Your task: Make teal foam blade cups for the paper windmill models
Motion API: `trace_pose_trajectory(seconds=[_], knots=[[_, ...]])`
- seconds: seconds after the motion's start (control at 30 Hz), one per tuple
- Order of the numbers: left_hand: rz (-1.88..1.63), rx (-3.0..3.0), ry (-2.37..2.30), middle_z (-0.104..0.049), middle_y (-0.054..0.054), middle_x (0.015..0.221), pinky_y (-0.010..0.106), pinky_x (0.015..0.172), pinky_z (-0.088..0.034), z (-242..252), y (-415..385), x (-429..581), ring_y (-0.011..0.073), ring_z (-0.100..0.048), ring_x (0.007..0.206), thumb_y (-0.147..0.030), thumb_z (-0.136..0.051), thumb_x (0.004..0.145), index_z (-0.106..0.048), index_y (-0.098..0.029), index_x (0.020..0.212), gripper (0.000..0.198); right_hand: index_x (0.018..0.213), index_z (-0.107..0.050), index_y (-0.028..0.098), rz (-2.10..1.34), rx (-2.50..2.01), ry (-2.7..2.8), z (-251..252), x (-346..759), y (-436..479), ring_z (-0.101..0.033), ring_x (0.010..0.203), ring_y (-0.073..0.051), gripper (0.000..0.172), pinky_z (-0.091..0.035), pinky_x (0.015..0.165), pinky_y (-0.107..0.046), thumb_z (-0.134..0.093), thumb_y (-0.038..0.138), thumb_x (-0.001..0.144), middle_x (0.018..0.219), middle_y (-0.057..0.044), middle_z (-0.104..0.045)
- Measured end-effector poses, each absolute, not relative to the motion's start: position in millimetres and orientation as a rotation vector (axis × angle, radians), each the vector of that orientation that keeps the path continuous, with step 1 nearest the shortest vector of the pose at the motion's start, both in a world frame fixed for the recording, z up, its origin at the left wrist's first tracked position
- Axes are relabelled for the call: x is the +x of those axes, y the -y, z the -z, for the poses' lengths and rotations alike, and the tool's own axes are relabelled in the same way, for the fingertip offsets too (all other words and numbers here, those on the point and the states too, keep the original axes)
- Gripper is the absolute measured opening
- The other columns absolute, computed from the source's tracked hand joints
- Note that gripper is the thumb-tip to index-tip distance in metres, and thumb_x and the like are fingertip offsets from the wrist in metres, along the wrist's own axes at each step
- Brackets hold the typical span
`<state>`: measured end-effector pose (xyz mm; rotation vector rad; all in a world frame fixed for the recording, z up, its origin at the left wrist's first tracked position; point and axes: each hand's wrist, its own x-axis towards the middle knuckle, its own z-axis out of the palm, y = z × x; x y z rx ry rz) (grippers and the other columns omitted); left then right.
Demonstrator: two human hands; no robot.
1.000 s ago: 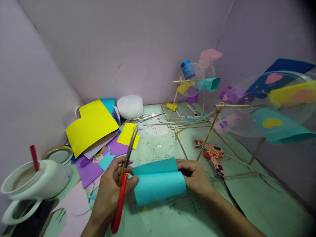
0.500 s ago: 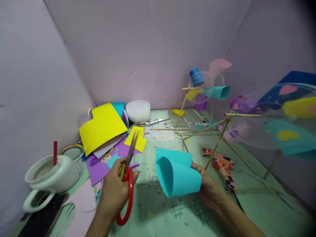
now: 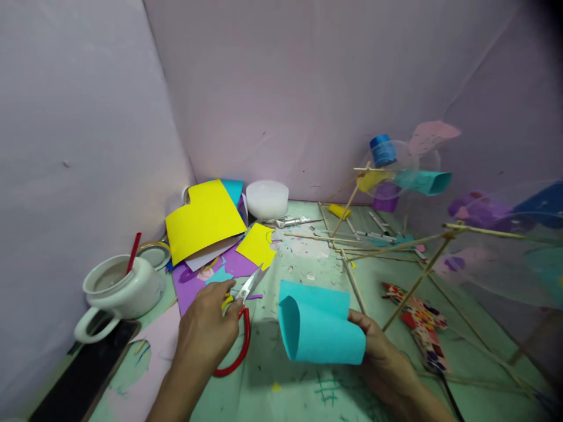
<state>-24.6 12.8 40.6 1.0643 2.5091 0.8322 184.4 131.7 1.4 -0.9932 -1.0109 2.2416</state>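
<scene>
My left hand is closed around a pair of scissors with red and yellow handles. Their blades point away, up and to the right, toward a small yellow paper piece. In my right hand is a turquoise paper, gripped at its right end. The paper is curled over into a loose loop whose opening faces left. Its flat back flap stands up behind the loop. My right fingertips are partly hidden behind the paper.
To the left stand a white pot with a red stick and a dark flat object. Yellow sheets and a white bowl lie behind. Stick frames carrying clear discs and paper cups fill the right, beside a patterned glue gun.
The scissors have tipped lower and away in my left hand. The view has swung left, shifting the surroundings rightward. My right hand still holds the turquoise paper.
</scene>
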Motion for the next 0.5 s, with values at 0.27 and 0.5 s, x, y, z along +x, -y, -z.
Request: trace_pose_trajectory(seconds=[0.27,0.5], knots=[[-1.57,0.972,-1.706,-0.068,0.004,0.079,0.025,0.064,-0.048,-40.8,-9.1,-0.8,0.0173,-0.062,0.073,-0.024,-0.066,0.07,-0.068,-0.019,0.08,0.012,0.074,-0.077,0.02,-2.227,-0.978,1.153,5.4,186.3,-130.5,-0.064,0.052,-0.017,0.033,-0.052,0.054,-0.025,-0.08,0.008,0.043,0.062,-0.004,-0.072],[-1.618,1.333,-1.829,-0.069,0.002,0.074,0.026,0.071,-0.05,-45.4,-12.2,5.0,0.0164,-0.064,0.075,-0.009,-0.063,0.07,-0.067,-0.021,0.065,0.014,0.072,-0.076,0.019,-2.116,-0.943,1.34,10.9,188.3,-132.0,-0.068,0.066,-0.025,0.025,-0.054,0.065,-0.034,-0.078,0.011,0.049,0.067,-0.006,-0.073]])
